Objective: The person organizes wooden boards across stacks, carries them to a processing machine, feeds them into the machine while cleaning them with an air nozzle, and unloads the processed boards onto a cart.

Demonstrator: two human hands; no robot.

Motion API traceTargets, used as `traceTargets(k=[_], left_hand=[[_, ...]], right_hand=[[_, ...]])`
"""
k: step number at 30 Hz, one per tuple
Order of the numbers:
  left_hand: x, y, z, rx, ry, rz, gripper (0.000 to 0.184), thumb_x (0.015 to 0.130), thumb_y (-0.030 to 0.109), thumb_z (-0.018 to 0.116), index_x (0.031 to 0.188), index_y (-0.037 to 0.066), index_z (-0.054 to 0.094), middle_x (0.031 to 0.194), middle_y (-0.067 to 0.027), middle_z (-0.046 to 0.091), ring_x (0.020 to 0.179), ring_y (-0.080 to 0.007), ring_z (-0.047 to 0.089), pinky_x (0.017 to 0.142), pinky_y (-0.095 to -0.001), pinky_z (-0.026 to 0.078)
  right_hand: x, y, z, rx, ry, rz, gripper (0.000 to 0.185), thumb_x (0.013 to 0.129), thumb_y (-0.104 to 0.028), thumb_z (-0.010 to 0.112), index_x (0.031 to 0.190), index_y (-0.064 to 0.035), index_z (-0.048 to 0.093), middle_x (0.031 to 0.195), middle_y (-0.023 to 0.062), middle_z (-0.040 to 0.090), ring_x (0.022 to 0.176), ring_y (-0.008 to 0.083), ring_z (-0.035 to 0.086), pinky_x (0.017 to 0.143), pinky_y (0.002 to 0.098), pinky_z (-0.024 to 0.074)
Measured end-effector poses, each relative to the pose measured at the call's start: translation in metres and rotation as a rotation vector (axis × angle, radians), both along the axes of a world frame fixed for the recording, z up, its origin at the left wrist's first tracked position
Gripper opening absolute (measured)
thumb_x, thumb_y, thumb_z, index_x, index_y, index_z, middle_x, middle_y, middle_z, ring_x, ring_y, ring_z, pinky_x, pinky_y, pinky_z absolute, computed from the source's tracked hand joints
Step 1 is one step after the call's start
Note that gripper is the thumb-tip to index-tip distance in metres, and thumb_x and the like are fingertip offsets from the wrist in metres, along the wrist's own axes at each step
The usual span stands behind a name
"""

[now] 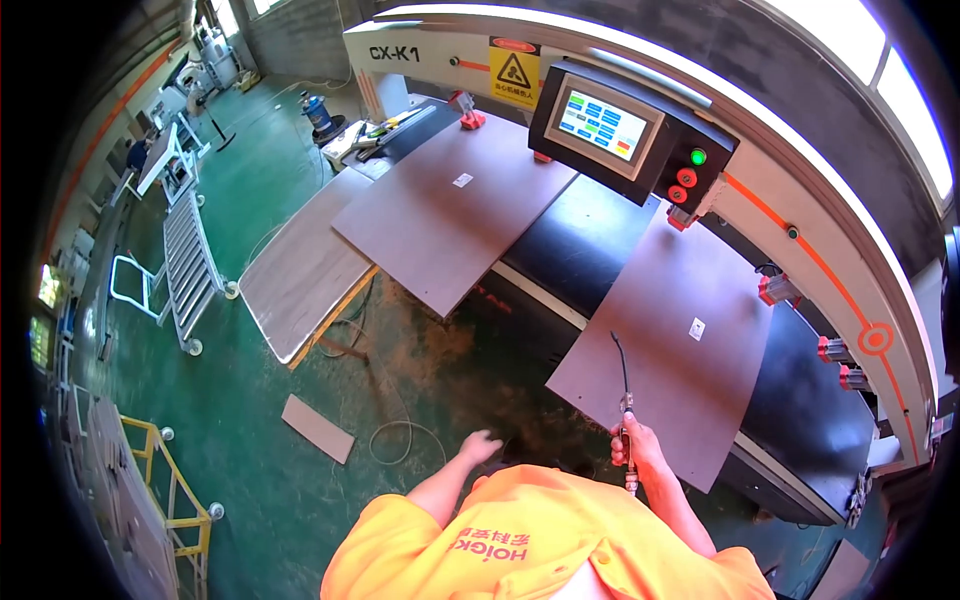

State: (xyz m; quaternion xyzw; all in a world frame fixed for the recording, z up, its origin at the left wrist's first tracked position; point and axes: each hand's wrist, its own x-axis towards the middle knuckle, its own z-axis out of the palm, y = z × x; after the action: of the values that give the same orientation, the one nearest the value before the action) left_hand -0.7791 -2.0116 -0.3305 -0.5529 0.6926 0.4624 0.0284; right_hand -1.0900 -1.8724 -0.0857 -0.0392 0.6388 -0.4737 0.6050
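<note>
My right hand (pixel 637 446) is wrapped round an air blow gun (pixel 628 402) with a long thin dark nozzle, its tip over the near brown panel (pixel 690 390). That panel lies on the black bed of the machine, overhanging its front edge, and bears a small white label (pixel 697 329). My left hand (pixel 482 446) hangs low in front of my body above the floor, holding nothing, its fingers loosely apart. A second brown panel (pixel 430 230) with a white label (pixel 463 181) lies further left on the bed.
A machine beam (pixel 840 230) arches over the bed, carrying a control screen (pixel 603 122) and buttons. At left stand a side table (pixel 310 260), a roller conveyor (pixel 190 265) and a yellow wheeled frame (pixel 180 480). A loose board (pixel 318 428) and a hose (pixel 392 425) lie on the green floor.
</note>
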Motion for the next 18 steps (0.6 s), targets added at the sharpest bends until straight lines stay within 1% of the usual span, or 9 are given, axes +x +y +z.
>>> traceTargets(k=[1, 2, 4, 7, 10, 12, 14, 18], left_hand=[[-0.018, -0.010, -0.001, 0.053, 0.053, -0.055, 0.062, 0.075, 0.041, 0.066, 0.116, -0.004, 0.060, 0.107, -0.0243, 0.065, 0.101, -0.0363, 0.063, 0.087, -0.0402, 0.051], [-0.029, -0.010, 0.004, 0.042, 0.167, 0.012, 0.062, 0.076, 0.038, 0.067, 0.119, -0.005, 0.058, 0.105, -0.0222, 0.066, 0.099, -0.0342, 0.065, 0.085, -0.0384, 0.051], [-0.044, -0.016, 0.031, 0.082, 0.252, 0.034, 0.062, 0.076, 0.036, 0.068, 0.121, -0.005, 0.056, 0.104, -0.0200, 0.067, 0.099, -0.0317, 0.065, 0.086, -0.0370, 0.051], [-0.040, -0.020, 0.031, 0.090, 0.191, 0.019, 0.063, 0.076, 0.038, 0.066, 0.122, -0.004, 0.056, 0.108, -0.0199, 0.066, 0.102, -0.0331, 0.064, 0.089, -0.0377, 0.050], [-0.009, -0.023, 0.014, 0.069, -0.073, -0.131, 0.062, 0.076, 0.040, 0.063, 0.123, -0.001, 0.058, 0.115, -0.0210, 0.064, 0.107, -0.0348, 0.061, 0.093, -0.0393, 0.048], [0.025, -0.014, -0.014, 0.040, -0.191, -0.111, 0.060, 0.076, 0.040, 0.062, 0.120, 0.000, 0.060, 0.120, -0.0223, 0.060, 0.112, -0.0363, 0.058, 0.095, -0.0411, 0.047], [0.052, -0.009, -0.012, 0.123, -0.275, -0.047, 0.057, 0.076, 0.038, 0.062, 0.118, 0.000, 0.061, 0.122, -0.0233, 0.059, 0.114, -0.0359, 0.057, 0.097, -0.0405, 0.046], [0.083, 0.001, -0.006, 0.249, -0.322, 0.051, 0.055, 0.077, 0.035, 0.062, 0.119, 0.000, 0.061, 0.123, -0.0237, 0.058, 0.115, -0.0356, 0.057, 0.097, -0.0396, 0.046]], right_hand=[[0.002, 0.000, 0.000, 0.001, 0.004, 0.003, 0.044, 0.099, -0.044, 0.043, 0.094, -0.0017, 0.052, 0.060, 0.0034, 0.049, 0.048, 0.0159, 0.047, 0.048, 0.0310, 0.0431], [0.003, 0.000, 0.000, 0.003, 0.008, 0.004, 0.044, 0.099, -0.044, 0.042, 0.094, -0.0018, 0.052, 0.060, 0.0034, 0.050, 0.048, 0.0159, 0.047, 0.048, 0.0311, 0.0432], [0.005, 0.001, 0.001, 0.008, 0.029, 0.006, 0.044, 0.099, -0.044, 0.042, 0.094, -0.0019, 0.052, 0.061, 0.0036, 0.050, 0.048, 0.0161, 0.047, 0.048, 0.0313, 0.0435], [0.006, 0.003, 0.000, 0.007, 0.015, -0.005, 0.043, 0.100, -0.044, 0.042, 0.094, -0.0020, 0.052, 0.061, 0.0039, 0.051, 0.049, 0.0163, 0.048, 0.048, 0.0315, 0.0443], [0.008, 0.006, 0.000, -0.005, 0.012, -0.011, 0.043, 0.100, -0.043, 0.042, 0.094, -0.0019, 0.053, 0.062, 0.0043, 0.052, 0.049, 0.0168, 0.050, 0.050, 0.0319, 0.0461], [0.009, 0.006, -0.002, -0.012, 0.013, -0.011, 0.043, 0.100, -0.043, 0.042, 0.094, -0.0018, 0.053, 0.062, 0.0046, 0.053, 0.050, 0.0172, 0.052, 0.051, 0.0324, 0.0477], [0.010, 0.006, -0.005, -0.013, 0.006, -0.013, 0.043, 0.100, -0.043, 0.042, 0.095, -0.0017, 0.053, 0.063, 0.0050, 0.054, 0.052, 0.0174, 0.054, 0.052, 0.0329, 0.0493], [0.018, -0.007, 0.000, -0.023, 0.011, 0.036, 0.040, 0.100, -0.039, 0.045, 0.095, 0.0000, 0.053, 0.065, 0.0066, 0.055, 0.053, 0.0182, 0.054, 0.053, 0.0330, 0.0498]])
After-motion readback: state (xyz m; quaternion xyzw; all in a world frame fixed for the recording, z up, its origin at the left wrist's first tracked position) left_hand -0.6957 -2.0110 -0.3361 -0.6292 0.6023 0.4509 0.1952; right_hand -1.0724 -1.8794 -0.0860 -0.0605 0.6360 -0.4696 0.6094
